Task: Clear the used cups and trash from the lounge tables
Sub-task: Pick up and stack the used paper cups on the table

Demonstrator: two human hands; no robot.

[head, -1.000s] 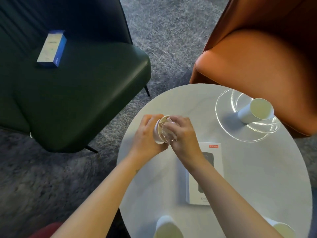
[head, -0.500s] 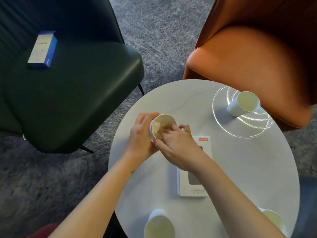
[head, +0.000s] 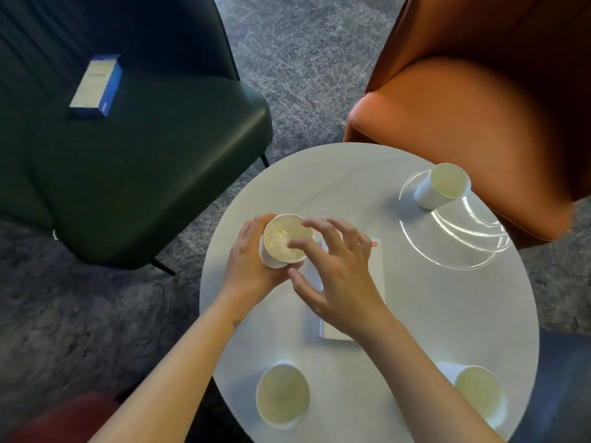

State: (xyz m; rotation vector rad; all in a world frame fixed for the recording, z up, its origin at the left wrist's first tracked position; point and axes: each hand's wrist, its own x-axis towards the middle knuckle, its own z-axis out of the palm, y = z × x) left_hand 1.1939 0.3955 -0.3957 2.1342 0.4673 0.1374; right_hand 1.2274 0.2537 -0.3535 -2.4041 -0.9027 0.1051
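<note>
My left hand [head: 252, 263] grips a white paper cup [head: 281, 241] over the left part of the round white table [head: 415, 314]. Crumpled clear wrap lies inside that cup. My right hand [head: 335, 266] hovers just right of the cup's rim with fingers spread and nothing in it. Another paper cup [head: 443, 185] stands on a clear glass plate [head: 463, 244] at the far right. Two more paper cups stand near the front edge, one at the left [head: 283, 396] and one at the right [head: 478, 394].
A white flat box [head: 374, 282] lies on the table under my right hand. A dark green chair [head: 128, 174] at the left carries a blue and white box [head: 97, 86]. An orange armchair [head: 479, 116] stands behind the table on grey carpet.
My right hand has pulled its fingers out of the cup and opened, leaving the clear wrap inside. The left hand has turned the cup more upright.
</note>
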